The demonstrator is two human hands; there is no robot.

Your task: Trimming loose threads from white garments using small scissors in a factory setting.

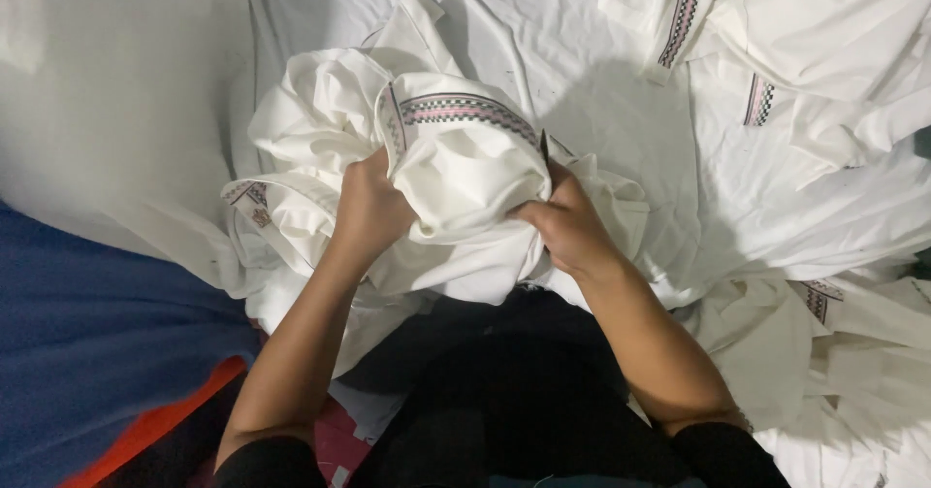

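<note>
A wide white sheet [601,71] is spreading across most of the view, covering the surface the person is sitting at. More white garments [805,51] with patterned trim bands are lying in loose heaps over it at the upper right and along the right edge, well apart from the hands. A blue cloth [87,342] with an orange edge is lying at the lower left, beside the person's dark-clad lap.

In the middle, a bunched white garment [456,178] is resting on the sheet just in front of the lap, its checked pink-and-black trim band [465,110] arching over the top of the bundle. Both hands are working in it. The left hand [369,207] is pressing into the left side of the bundle, its fingers closed around a fold of the fabric. The right hand [567,226] is gripping the right side, fingers pinched shut on the cloth; a thin dark sliver [544,146] is standing up just above it, too small to identify.

By the look of it, the step in hand is gathering and turning the garment to bring one part of it up between the hands. The next move seems to call for a steady hold with the left hand while the right is shifting along the fold, keeping the fabric from slipping back into the heap.
</note>
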